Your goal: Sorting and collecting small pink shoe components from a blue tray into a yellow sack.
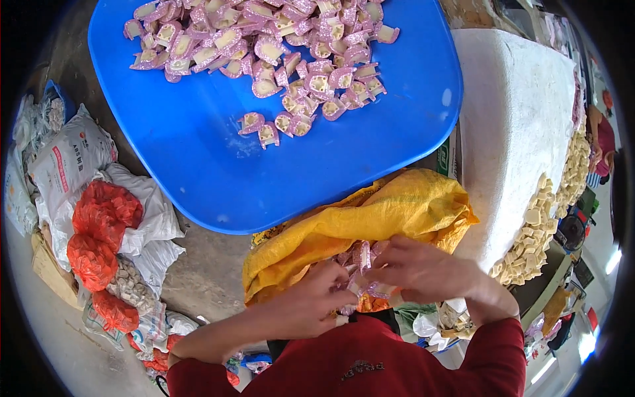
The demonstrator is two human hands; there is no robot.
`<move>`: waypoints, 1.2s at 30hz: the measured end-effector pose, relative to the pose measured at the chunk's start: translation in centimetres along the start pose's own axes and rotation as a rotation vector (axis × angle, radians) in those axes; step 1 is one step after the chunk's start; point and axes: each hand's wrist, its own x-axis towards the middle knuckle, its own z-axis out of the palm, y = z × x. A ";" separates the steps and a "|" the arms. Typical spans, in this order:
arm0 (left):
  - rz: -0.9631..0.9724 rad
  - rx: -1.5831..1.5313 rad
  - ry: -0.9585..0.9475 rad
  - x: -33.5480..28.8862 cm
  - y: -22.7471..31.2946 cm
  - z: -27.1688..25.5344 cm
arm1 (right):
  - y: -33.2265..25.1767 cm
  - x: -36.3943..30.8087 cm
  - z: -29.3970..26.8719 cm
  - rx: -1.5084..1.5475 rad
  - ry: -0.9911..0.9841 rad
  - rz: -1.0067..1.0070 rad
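Observation:
An opened yellow woven sack (370, 221) sits right in front of me, with pink glittery plastic pieces (361, 255) showing in its mouth. Both hands meet over these pieces. My left hand (321, 298) has its fingers curled against a pink and white piece (357, 283). From the other side, my right hand (423, 268) closes its fingers on the pieces; its fingertips are partly hidden. Beyond the sack stands a large blue tub (218, 178). A heap of similar pink pieces with cream insides (264, 49) lies in its far part.
Right of the tub is a white woven sheet (509, 132), with a pile of cream pieces (532, 238) along its edge. To the left stand white sacks (76, 159) and red plastic bags (99, 225). Another person (600, 142) is at the far right.

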 end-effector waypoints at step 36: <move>0.023 -0.246 0.123 -1.3 -1.8 -6.3 | 1.7 2.3 -3.1 0.494 0.195 0.060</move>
